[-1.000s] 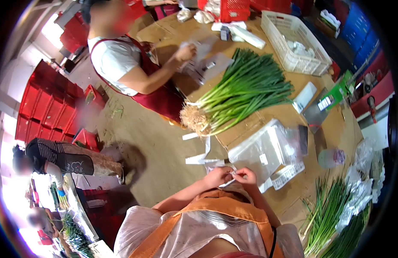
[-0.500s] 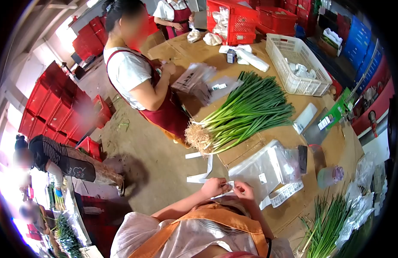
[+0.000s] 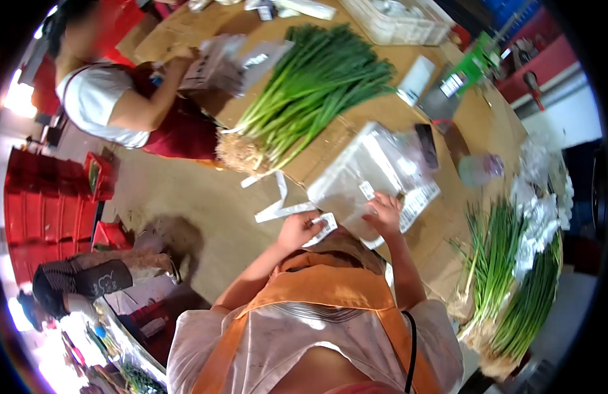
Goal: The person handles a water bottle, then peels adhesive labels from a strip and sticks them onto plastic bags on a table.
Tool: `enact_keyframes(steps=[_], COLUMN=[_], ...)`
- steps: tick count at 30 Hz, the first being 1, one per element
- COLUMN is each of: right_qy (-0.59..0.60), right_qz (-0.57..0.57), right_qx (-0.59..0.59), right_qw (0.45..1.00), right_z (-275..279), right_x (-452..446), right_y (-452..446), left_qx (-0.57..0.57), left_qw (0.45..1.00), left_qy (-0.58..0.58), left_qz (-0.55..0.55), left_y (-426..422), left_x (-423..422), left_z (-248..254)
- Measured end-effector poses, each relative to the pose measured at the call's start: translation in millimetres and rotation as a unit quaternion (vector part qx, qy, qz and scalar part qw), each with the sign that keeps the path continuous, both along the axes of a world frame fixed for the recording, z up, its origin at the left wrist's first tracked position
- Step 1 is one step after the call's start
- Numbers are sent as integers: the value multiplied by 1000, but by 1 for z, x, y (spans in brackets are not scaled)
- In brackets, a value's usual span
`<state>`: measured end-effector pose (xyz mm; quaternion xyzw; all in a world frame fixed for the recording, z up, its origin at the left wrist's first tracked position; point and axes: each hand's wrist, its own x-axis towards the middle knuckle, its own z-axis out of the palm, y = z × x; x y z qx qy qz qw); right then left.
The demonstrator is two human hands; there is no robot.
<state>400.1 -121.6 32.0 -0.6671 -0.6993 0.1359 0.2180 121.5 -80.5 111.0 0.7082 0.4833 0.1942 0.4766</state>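
Observation:
My left hand (image 3: 297,231) pinches a white printed label strip (image 3: 325,227) between thumb and fingers, just off the table's near edge. My right hand (image 3: 384,214) has its thumb and fingers apart over a stack of clear plastic bags (image 3: 340,172). Close to its fingertips, a small white label (image 3: 366,190) lies on the top bag. Another printed label strip (image 3: 419,203) lies to the right of that hand. Whether the right fingertips touch the bag, I cannot tell. Beyond the bags is a large pile of green onions (image 3: 317,92), roots toward the left.
A co-worker (image 3: 120,98) stands at the left, hands on printed bags (image 3: 215,62). A bottle (image 3: 481,169) and a black box (image 3: 425,146) stand right of the bags. More green onions (image 3: 491,262) lie at right. A white crate (image 3: 402,29) stands behind; red crates (image 3: 47,203) are stacked left.
My hands were together at a small label; now they are apart. The right has moved over the bags, while the left keeps the label strip. The view has tilted down and turned.

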Motion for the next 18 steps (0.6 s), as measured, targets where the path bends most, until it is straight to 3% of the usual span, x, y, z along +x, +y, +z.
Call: enact_keyframes(steps=[5,8,9,10,11,12,13,16,17,18], right_qy=[30,203,336,291,322,349,332,191,307,406], right_qz=[2,9,-136,-256,-307,-365,-423,-241,-184,-114], right_qx=[39,-31,-14,121,249,343,365,373,300,127], right_qw=[999,979,932,914,860,792,760,876,884,898], right_z=[1,-35,-36,-33,-1,-3,27,94,71,67], right_x=[-1,30,42,61,75,102,104,65,53,28], right_y=[4,15,11,20,28,34,35,38,38,35], left_qx=[-35,-42,-44,-41,-40,-38,-37,-48,-78,-85], left_qw=[999,999,999,999,999,999,999,998,996,996], left_qy=[-9,8,12,16,21,26,20,-3,-1,-11], left_qz=[-7,-4,-1,5,13,20,31,45,35,17], left_y=[-2,-2,-2,-1,-1,-2,-2,-2,-2,-2], left_x=[4,1,0,-1,-2,-4,-5,-3,-3,-1], left_z=[-8,-10,-10,-11,-12,-13,-19,-20,-25,-24])
